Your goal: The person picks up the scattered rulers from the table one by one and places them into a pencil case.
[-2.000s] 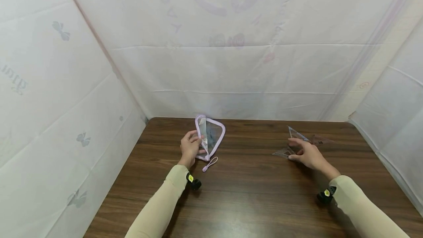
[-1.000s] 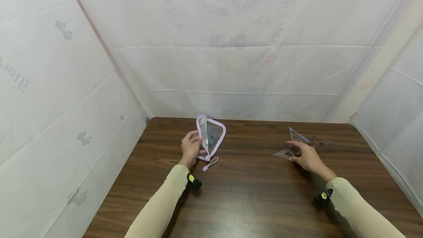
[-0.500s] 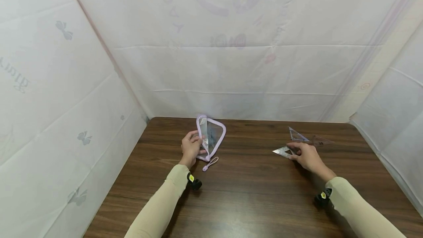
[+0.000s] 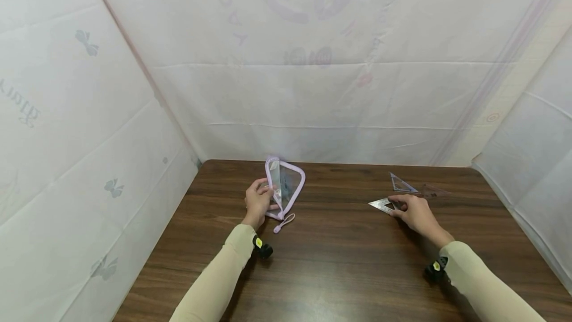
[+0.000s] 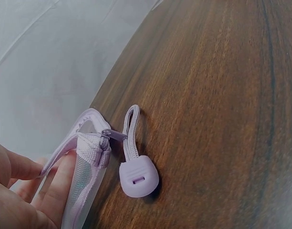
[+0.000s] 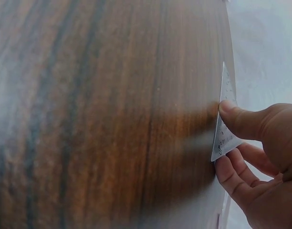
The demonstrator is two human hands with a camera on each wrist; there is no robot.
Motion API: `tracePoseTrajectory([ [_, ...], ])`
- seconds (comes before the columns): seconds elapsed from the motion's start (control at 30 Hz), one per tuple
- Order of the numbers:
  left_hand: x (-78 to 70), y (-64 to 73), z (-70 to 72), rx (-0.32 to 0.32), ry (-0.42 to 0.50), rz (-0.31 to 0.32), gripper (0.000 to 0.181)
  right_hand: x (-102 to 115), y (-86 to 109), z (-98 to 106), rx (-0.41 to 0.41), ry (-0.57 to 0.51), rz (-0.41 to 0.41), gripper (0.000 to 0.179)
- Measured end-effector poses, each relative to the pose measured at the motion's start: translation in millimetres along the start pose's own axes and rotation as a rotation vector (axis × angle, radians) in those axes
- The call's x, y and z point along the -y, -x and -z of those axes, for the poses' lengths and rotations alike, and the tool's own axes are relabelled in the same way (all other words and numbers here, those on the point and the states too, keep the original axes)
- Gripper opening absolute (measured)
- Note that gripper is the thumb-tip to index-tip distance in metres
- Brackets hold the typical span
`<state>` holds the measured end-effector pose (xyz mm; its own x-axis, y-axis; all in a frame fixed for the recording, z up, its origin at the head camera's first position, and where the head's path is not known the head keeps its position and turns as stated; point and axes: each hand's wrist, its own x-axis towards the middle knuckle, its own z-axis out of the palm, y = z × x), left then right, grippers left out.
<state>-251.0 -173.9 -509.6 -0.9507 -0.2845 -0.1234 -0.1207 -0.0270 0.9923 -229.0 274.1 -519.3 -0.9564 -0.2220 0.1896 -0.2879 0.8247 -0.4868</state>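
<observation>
My left hand [image 4: 258, 203] pinches the near-left edge of a clear mesh zip pouch [image 4: 292, 183] with lilac trim, whose mouth gapes. From its zipper hangs a lilac pull loop [image 5: 138, 176], lying over the table. On the right side, my right hand [image 4: 416, 212] grips a clear triangular set square [image 4: 381, 205] between thumb and fingers; in the right wrist view the thumb lies on its face, close over the wood. Just beyond that hand lie a bluish set square [image 4: 402, 184] and a reddish transparent one [image 4: 435, 191], partly overlapping at their ends.
The dark wooden table [image 4: 330, 262] has its far edge against a white hanging sheet [image 4: 313, 98]. More pale sheeting [image 4: 67, 188] closes off the left and right sides. A small black camera is strapped to each wrist.
The right hand has drawn back slightly from the bluish set square, and the clear one in its grasp has tilted so that it now catches the light. The left hand and pouch stay put.
</observation>
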Motion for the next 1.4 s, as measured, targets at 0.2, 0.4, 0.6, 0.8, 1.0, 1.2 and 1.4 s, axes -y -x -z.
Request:
tracePoseTrajectory([
  [0.2,-0.2,-0.5,-0.3,0.001,0.007,-0.007,0.036,0,-0.4,1,0.0,-0.009,-0.014,0.042],
  [0.4,0.5,-0.1,0.2,-0.001,0.01,-0.006,0.036,1,-1.3,3,-0.005,-0.025,-0.006,0.041],
  [0.6,0.8,0.2,0.3,-0.003,-0.002,-0.006,0.036,2,0.6,8,0.02,-0.054,0.006,0.041],
  [0.8,1.8,0.2,0.1,-0.003,0.002,-0.015,0.037,3,-0.6,11,0.016,-0.074,0.003,0.04],
  [1.0,1.1,-0.5,0.0,-0.003,0.001,-0.005,0.037,4,-1.6,13,0.017,-0.096,0.011,0.039],
  [1.2,0.7,-0.3,-0.3,0.001,-0.003,-0.001,0.036,4,-2.3,14,0.017,-0.102,0.015,0.039],
  [1.4,0.2,-1.0,-0.2,0.0,-0.003,0.007,0.035,3,-5.3,16,0.018,-0.12,0.031,0.038],
])
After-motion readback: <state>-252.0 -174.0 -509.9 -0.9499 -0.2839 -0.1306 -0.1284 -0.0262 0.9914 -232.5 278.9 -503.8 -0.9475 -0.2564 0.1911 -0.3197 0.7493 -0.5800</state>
